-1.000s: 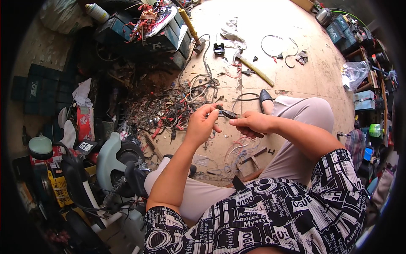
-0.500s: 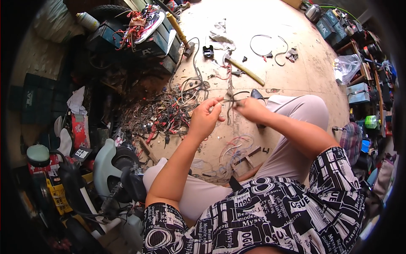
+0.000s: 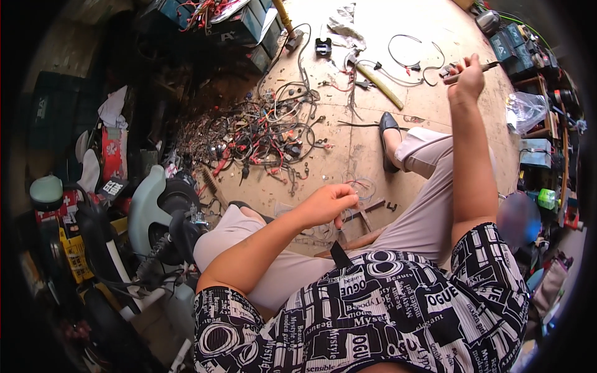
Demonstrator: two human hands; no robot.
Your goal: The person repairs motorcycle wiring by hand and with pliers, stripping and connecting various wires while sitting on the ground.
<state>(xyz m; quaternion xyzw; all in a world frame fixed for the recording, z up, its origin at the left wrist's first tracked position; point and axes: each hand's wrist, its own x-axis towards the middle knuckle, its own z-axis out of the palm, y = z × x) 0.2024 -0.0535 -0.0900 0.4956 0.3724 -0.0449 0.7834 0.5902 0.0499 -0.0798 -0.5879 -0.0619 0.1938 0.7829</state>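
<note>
My right hand (image 3: 467, 81) is raised at the far right, over the floor. Its fingers are wrapped round a slim dark tool (image 3: 491, 64) whose narrow end sticks out to the right; its exact kind is not clear. My left hand (image 3: 333, 204) hangs above my lap with its fingers curled and the thumb pointing down. What it holds, if anything, is too small to name. Below it lie thin pale wires (image 3: 363, 186) and a brown T-shaped piece (image 3: 364, 219). A dark cable (image 3: 360, 124) lies on the floor by my right shoe (image 3: 388, 122).
A tangled heap of cables and scraps (image 3: 267, 127) spreads at left centre. Ahead lie a yellow-handled hammer (image 3: 382, 86), a black clip-like part (image 3: 323, 47) and a looped cable (image 3: 392, 50). Dark battery boxes (image 3: 239, 37) stand at far left, a grey-green scooter part (image 3: 146, 205) nearer.
My hands have parted: the right swung far and to the right with the dark tool, the left drew back toward my lap. The view has shifted slightly.
</note>
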